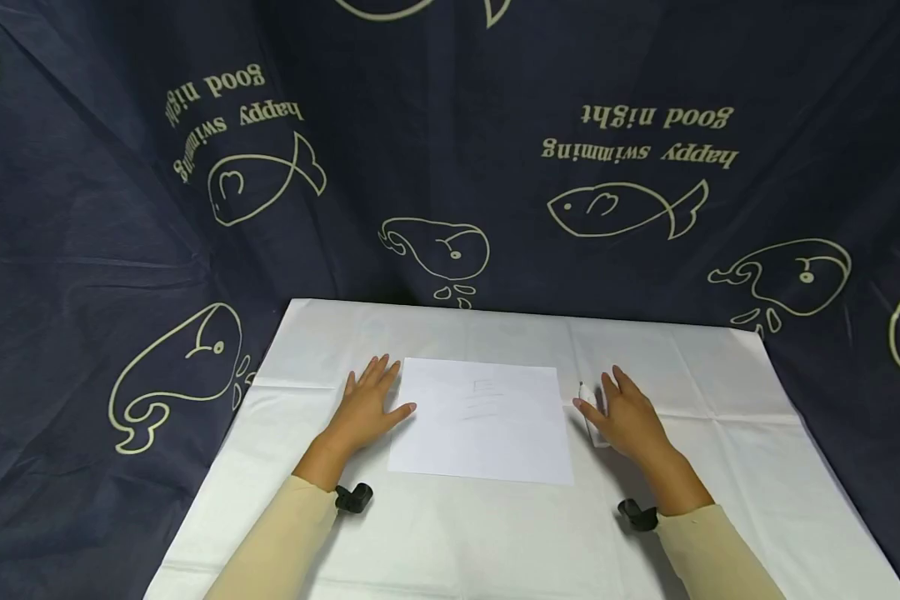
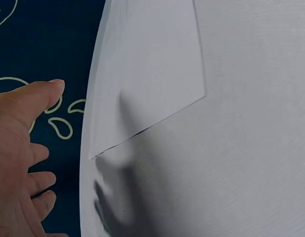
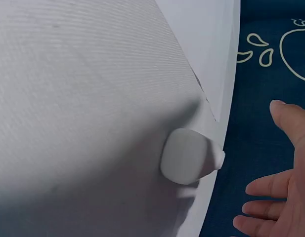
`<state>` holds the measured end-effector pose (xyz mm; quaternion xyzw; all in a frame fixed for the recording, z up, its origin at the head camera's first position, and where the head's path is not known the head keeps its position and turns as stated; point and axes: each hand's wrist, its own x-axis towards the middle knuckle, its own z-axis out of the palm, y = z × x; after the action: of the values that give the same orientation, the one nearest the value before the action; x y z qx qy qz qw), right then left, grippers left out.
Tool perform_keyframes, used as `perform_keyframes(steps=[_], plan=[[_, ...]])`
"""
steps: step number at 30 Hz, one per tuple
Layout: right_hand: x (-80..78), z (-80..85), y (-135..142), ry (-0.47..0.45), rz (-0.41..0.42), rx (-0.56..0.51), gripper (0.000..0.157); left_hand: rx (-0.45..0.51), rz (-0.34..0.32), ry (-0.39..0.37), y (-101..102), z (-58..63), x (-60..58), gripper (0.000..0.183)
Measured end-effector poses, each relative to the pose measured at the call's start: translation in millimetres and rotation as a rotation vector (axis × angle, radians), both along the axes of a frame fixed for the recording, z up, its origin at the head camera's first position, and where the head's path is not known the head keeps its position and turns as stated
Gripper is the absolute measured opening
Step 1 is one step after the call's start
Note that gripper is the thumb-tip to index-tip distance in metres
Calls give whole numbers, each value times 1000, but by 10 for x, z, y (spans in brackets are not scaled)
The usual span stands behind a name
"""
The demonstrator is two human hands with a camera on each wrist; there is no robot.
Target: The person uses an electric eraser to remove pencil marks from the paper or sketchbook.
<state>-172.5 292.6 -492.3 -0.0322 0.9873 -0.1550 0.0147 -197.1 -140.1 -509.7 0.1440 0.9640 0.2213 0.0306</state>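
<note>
A white sheet of paper (image 1: 480, 450) lies on the white-covered table, with several faint lines drawn near its upper middle. By the sheet's left edge is my left hand (image 1: 367, 408), fingers spread and holding nothing; its palm faces inward in the left wrist view, and its shadow falls across the paper's corner. On the other side, my right hand (image 1: 630, 417) hovers with loosely extended fingers over a small white object (image 3: 184, 157). That object has a rounded, flat-ended body and a narrower tip; from the head view the hand partly hides it. No finger grips it.
White cloth (image 1: 450, 533) with fold creases covers the table. Behind and around it hangs a dark blue curtain (image 1: 420, 125) printed with fish, whales and lettering. A small black device (image 1: 354, 498) is worn at the left wrist, and another black device (image 1: 637, 515) at the right.
</note>
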Motion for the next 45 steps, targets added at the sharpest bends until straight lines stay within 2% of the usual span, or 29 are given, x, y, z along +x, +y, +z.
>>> perform_keyframes(steps=[4,14,21,24,32,45], plan=[[12,-22,-13,-16,-1,1,88,16,-16,-27,18,-51,21,83],[44,-93,-9,-12,-10,15,67,23,-89,-19,116,-116,121,73],[33,-163,20,-42,-12,-6,55,-3,-105,-81,171,-145,164,74],[38,-182,20,-44,-17,-25,52,-18,-110,-95,173,-147,174,74],[28,-217,38,-26,-27,-89,44,-33,-123,-69,186,-199,188,70],[2,-211,85,-23,-79,-169,44,-46,-115,-87,221,-186,203,71]])
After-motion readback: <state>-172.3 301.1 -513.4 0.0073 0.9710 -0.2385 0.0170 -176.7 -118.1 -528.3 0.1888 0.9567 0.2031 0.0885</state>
